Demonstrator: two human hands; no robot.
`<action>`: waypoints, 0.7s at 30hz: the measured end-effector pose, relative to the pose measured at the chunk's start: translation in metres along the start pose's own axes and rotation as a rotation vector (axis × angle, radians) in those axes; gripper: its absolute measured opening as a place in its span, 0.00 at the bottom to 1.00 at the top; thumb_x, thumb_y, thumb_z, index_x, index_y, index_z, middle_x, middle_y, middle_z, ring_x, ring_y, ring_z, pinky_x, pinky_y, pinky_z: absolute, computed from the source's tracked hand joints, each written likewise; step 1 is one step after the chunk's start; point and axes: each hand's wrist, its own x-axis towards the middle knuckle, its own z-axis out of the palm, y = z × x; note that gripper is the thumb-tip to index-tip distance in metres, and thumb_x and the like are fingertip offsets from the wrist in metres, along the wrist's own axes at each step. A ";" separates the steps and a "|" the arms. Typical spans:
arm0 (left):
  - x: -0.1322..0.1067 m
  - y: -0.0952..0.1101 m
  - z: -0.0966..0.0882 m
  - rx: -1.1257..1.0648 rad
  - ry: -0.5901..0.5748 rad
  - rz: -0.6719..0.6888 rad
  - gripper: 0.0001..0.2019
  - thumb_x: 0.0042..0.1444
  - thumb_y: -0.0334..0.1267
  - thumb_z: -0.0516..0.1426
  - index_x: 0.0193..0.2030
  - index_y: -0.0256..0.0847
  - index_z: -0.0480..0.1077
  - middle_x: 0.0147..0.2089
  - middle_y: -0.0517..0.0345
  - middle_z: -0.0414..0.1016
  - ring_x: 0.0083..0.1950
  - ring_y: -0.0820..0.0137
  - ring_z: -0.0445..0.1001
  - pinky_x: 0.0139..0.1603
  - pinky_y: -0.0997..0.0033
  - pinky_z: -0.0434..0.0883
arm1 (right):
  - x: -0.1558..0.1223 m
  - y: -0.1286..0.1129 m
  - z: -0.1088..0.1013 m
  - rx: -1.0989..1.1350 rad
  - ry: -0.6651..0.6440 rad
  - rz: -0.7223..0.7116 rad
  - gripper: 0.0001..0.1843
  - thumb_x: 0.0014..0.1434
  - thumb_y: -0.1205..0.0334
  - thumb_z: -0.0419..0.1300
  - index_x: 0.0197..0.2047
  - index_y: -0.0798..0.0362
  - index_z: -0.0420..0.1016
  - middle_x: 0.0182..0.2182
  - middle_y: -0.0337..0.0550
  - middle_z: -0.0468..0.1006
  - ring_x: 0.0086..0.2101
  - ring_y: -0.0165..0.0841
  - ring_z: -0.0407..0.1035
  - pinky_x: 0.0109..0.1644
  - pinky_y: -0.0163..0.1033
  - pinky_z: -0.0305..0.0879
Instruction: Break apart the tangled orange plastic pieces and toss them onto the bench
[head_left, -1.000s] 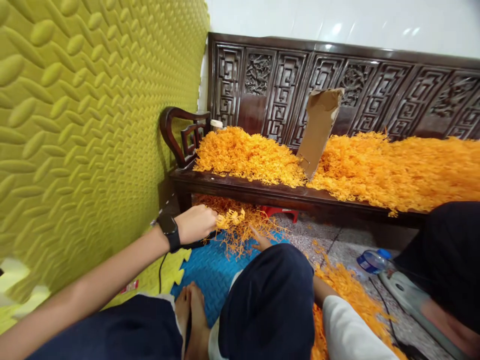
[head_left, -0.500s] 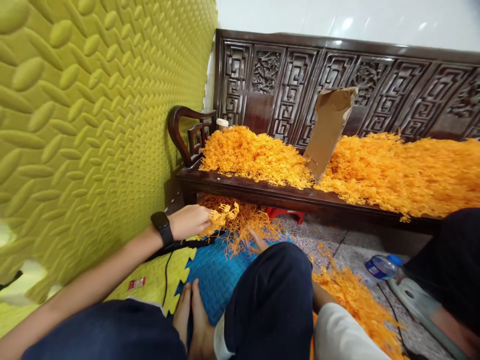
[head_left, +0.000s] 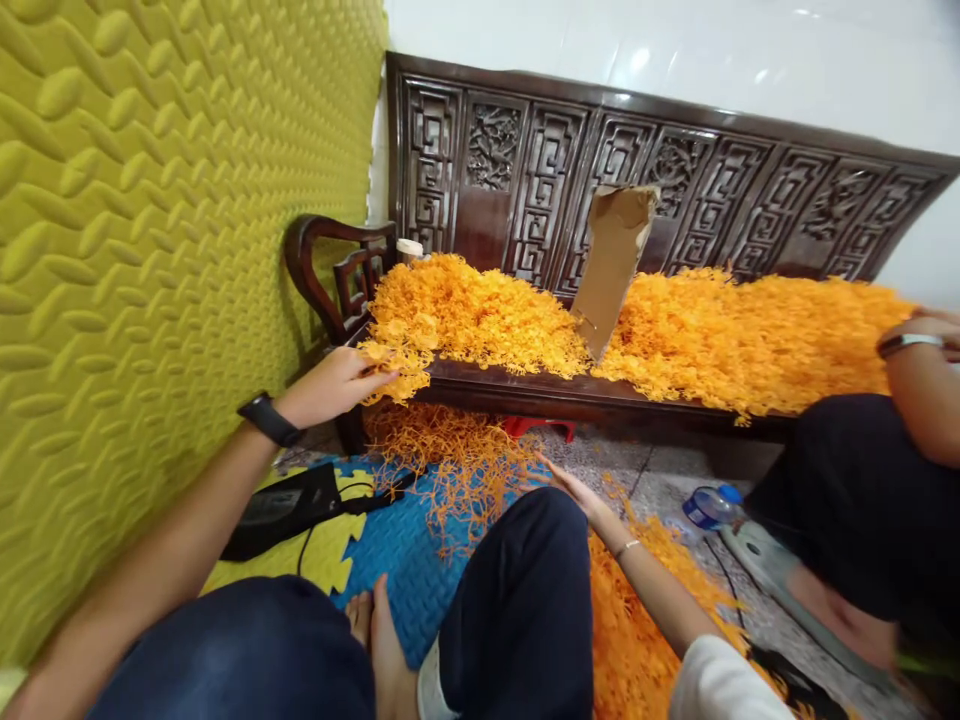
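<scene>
My left hand (head_left: 330, 388), with a black watch on the wrist, is closed on a clump of small orange pieces (head_left: 401, 372). It holds them at the left front edge of the dark wooden bench (head_left: 525, 385), against a heap of similar orange pieces (head_left: 480, 310) on the seat. Partly hidden behind my knee, my right hand (head_left: 574, 485) has its fingers stretched out and nothing visible in them. It is beside a tangle of thin orange strands (head_left: 465, 465) lying on the floor and the blue mat (head_left: 405, 560).
A cardboard piece (head_left: 611, 270) stands between the first heap and a longer orange heap (head_left: 750, 335). Another person's arm (head_left: 926, 380) is at the right. A bottle (head_left: 709, 507), a red stool (head_left: 540, 428), a black pouch (head_left: 289, 510) and more orange strands (head_left: 637, 620) are on the floor.
My left hand has risen from the floor tangle to the bench edge with the orange pieces. My right hand has drawn back to the right. The view has shifted right, showing another person's arm.
</scene>
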 end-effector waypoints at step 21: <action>0.067 0.030 0.058 -0.926 -0.511 -0.119 0.13 0.41 0.36 0.65 0.35 0.35 0.74 0.36 0.53 0.80 0.38 0.67 0.76 0.47 0.64 0.69 | -0.030 -0.109 0.092 -0.196 0.402 -0.494 0.22 0.57 0.49 0.56 0.51 0.51 0.71 0.42 0.46 0.77 0.37 0.35 0.73 0.45 0.41 0.68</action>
